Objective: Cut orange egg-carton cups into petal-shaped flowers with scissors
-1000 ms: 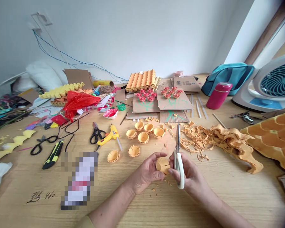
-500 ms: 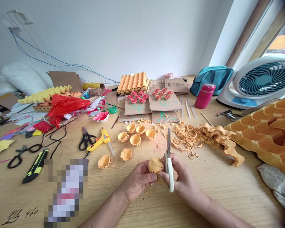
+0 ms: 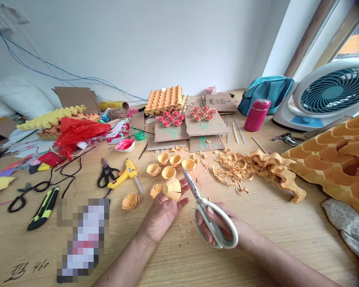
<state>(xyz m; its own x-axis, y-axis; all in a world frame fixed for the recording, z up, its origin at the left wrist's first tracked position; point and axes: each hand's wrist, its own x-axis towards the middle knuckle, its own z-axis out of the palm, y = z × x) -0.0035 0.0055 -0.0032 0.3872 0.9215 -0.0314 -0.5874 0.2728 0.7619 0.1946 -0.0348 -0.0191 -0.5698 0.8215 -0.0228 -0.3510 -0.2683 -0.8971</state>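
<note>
In my left hand (image 3: 160, 217) is an orange egg-carton cup (image 3: 172, 189) with slits cut down its side, flat base turned partly toward me. Its thumb is on the near side, and the other fingers stretch out behind. White-handled scissors (image 3: 199, 201) sit in my right hand (image 3: 224, 217), fingers through the handle loops. Their blades look closed and point up and left, just right of the cup and not touching it. Beyond my left hand stand several trimmed egg-carton cups (image 3: 168, 173), some nested. Small orange scraps (image 3: 184, 236) lie below my hands.
Orange offcuts (image 3: 236, 171) and a large egg tray (image 3: 332, 155) lie at right. Left are a yellow glue gun (image 3: 124, 175), black scissors (image 3: 107, 174) and a utility knife (image 3: 44, 208). Cardboard with red paper flowers (image 3: 205, 123) stands behind, near a pink bottle (image 3: 257, 114) and fan (image 3: 332, 91).
My left hand has moved the cup up and left, away from the scissors. My right hand has turned the scissors so the blades tilt left and the handles face me.
</note>
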